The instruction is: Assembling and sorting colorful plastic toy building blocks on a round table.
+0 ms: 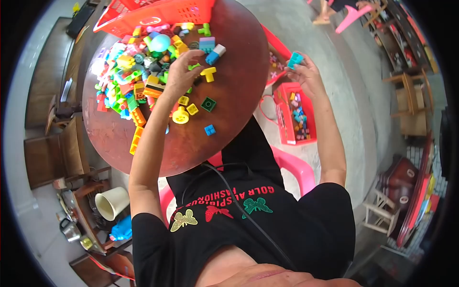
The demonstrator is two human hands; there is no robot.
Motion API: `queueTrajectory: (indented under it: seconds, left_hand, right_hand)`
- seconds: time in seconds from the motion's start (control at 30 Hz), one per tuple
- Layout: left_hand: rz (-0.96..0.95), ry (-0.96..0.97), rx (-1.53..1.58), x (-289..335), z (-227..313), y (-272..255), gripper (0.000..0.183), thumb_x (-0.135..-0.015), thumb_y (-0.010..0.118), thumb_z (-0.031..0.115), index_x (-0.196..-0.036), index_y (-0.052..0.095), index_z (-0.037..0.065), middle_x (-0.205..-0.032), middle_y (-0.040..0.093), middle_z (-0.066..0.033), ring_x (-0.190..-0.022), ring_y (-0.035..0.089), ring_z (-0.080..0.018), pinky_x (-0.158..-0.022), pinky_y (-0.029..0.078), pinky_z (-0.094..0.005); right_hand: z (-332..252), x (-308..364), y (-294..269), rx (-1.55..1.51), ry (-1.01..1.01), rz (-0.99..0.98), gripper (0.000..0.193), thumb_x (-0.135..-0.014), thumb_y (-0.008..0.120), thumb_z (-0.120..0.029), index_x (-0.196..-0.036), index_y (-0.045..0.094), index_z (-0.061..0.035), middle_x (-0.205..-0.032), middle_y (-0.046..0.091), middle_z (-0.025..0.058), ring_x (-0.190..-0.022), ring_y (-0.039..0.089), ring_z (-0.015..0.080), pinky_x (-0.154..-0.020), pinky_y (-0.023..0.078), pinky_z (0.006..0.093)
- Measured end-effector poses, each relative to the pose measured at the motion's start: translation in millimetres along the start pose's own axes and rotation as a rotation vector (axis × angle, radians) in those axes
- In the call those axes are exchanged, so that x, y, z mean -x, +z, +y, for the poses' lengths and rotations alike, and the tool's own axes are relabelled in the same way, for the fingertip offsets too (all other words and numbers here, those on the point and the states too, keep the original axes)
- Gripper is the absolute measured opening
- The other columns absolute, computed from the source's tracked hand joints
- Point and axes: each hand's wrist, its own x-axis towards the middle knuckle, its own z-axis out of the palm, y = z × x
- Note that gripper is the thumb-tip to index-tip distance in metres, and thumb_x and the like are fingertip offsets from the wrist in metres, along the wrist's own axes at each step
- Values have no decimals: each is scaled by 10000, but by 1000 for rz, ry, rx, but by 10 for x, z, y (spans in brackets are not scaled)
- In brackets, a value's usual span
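Note:
A teal building block [295, 60] is pinched between the fingertips of my right hand [308, 76], held out past the table's right edge. My left hand [182, 74] reaches over the pile of mixed toy blocks [126, 71], thumb and fingers apart, and I see nothing held in it. Just beyond its fingertips lies a blue and white block [215, 54], with a yellow T-shaped piece [209, 73] to the right of the thumb. Closer to me on the table are a dark green square block [208, 104], a small blue block [209, 129] and a round yellow piece [180, 115].
The round brown table [239, 43] carries a red plastic basket [158, 16] at its far side. Below my right hand, a red bin [283, 115] holds several blocks; another red container [275, 43] stands behind it. A pink chair [301, 167] is under me.

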Motion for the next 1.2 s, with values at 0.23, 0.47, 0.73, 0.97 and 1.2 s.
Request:
queueTrajectory:
  seconds: [0.23,0.47,0.73,0.97,1.2]
  left_hand:
    - [17,58,105,90,184,306,407,-801,634,-65,-1185,597,63,-1066,632,-45,-985,610,-169,-817,522,-322]
    - [27,208,-315,71,395,672,392,-739,687,7,-1106,592,105,-1138,567,-123,-1021,588,-337,-856,500,-412]
    - [163,266,-684,16,174,632,292,-742,660,43,-1024,633,109,-1040,556,-112,-1017,557,-328,-853,496,-427]
    - [206,290,-784,72,-57,589,122,-807,564,53,-897,629,104,-903,558,-102,-895,585,-300,-752,512,-413]
    - [150,195,-668,98,54,532,180,-789,617,61,-962,642,109,-919,569,-110,-918,596,-304,-789,518,-417]
  right_hand:
    - [277,811,-1089,187,73,412,463,-863,574,-80,-1307,448,-55,-1065,617,79,-841,666,199,-717,554,310]
    - [917,1338,-2077,484,137,710,625,-831,595,-41,-1402,350,-103,-1006,614,121,-700,631,172,-560,544,300]
    - [873,994,-1455,-60,234,462,355,-910,557,-88,-1254,473,-94,-933,644,107,-750,665,222,-589,541,321]
    - [341,49,-417,10,167,130,302,-892,575,-82,-1189,526,-52,-937,657,78,-773,657,163,-639,534,293]
    - [-472,-848,1347,-79,-24,-333,362,-913,589,-148,-1252,496,-63,-928,648,75,-781,644,174,-658,524,299]
